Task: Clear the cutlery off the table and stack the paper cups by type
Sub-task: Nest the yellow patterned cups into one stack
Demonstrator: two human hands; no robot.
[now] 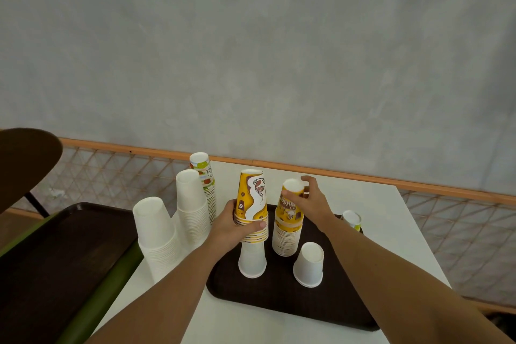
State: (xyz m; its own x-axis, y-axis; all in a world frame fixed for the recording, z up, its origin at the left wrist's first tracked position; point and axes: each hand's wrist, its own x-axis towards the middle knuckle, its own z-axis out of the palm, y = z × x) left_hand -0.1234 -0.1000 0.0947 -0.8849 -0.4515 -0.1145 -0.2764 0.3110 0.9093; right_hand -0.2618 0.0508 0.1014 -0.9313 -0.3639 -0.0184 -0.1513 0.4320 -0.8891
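White table top (371, 234) is running away from you towards a grey plastered wall (251, 50), which is filling the upper half of the view. An orange rail (279, 164) is crossing behind the table's far edge, with pale mesh fencing (460, 237) hanging below it on both sides. A dark brown tray (279, 301) is lying on the table, and a second dark tray (55, 254) is sitting to your left beside a green surface (111, 288). A dark brown rounded shape (25, 162) is intruding at the left edge; what it is cannot be told.

Your left hand (237, 227) is gripping the yellow cup stack (252, 198), fingers and thumb curling round its lower rims. The stack is standing inverted directly over an upside-down white cup (252, 260) on the tray. Your right hand (310, 195) is pinching the top cup of the second yellow stack (289, 226) between thumb and curled fingers; that stack is standing inverted on the tray just beside the first. Another single white cup (309, 264) is standing upside down nearer you on the tray. A small green-and-white cup (352, 219) is showing past your right forearm at the tray's far edge.

Off the tray to the left, a near white stack (156, 232) and a far white stack (192, 204) are standing on the table, with a green-patterned stack (205, 176) just behind them.
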